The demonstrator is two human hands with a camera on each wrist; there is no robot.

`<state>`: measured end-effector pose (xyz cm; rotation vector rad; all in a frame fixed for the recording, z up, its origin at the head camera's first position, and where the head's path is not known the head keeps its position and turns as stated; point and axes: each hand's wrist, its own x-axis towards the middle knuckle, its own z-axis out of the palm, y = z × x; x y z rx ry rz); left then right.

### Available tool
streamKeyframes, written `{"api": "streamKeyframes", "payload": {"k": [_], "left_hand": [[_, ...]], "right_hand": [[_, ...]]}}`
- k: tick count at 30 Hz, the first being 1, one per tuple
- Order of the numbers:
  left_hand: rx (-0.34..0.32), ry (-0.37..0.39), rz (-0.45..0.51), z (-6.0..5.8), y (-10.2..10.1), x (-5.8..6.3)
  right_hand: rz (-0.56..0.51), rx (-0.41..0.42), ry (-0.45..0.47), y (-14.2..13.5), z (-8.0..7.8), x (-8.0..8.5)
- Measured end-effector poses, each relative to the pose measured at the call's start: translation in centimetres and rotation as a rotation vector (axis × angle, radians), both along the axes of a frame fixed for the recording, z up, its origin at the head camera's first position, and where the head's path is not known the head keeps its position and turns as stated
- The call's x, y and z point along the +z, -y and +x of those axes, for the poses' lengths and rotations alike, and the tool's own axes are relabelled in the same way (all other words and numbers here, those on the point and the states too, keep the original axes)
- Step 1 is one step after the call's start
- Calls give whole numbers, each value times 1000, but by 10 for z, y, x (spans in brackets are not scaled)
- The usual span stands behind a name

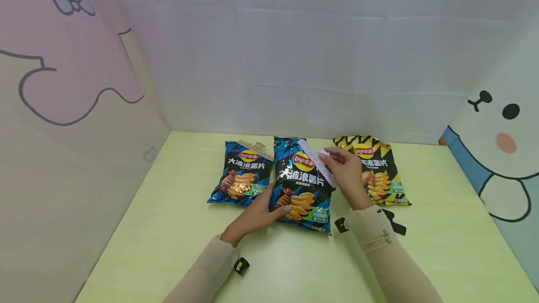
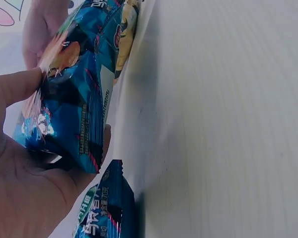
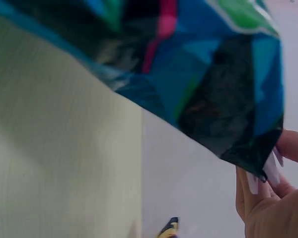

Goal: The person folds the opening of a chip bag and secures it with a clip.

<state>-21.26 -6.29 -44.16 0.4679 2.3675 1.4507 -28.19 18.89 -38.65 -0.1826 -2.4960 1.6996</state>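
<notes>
A blue and black Lay's chip bag [image 1: 301, 200] is held up in the middle of the table. My left hand [image 1: 258, 213] grips its lower left side, thumb on the front; in the left wrist view the fingers go behind the bag. Across the upper right corner slants a long pale lilac bag clip [image 1: 313, 159]. My right hand [image 1: 346, 172] pinches the clip's knob between thumb and fingers. In the right wrist view, white clip ends [image 3: 270, 171] show between the right hand's fingers [image 3: 293, 148] at the bag's corner.
Left of the held bag lies a smaller-looking blue chip bag [image 1: 242, 172] with a translucent yellowish clip [image 1: 256, 148] over its top right corner. A yellow and black chip bag [image 1: 381, 172] lies behind the right hand. White cloth [image 1: 294, 83] rises behind the pale table [image 1: 168, 228].
</notes>
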Motion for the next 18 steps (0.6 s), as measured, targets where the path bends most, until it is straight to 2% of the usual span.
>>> {"api": "streamKeyframes", "payload": {"k": [4,7,12,18], "left_hand": [[25,-2,21,-2,-7,0],[52,-9,46,-5,-11,0],[75,-42,28,-10,-19,0],[104,-75,14,-13,-26,3]], "right_hand": [[10,-15,49,0,-13,-7],[9,5,143,1,-26,-11],[56,84,290,-1,-45,-16],[46,158,367,-3,-58,-19]]}}
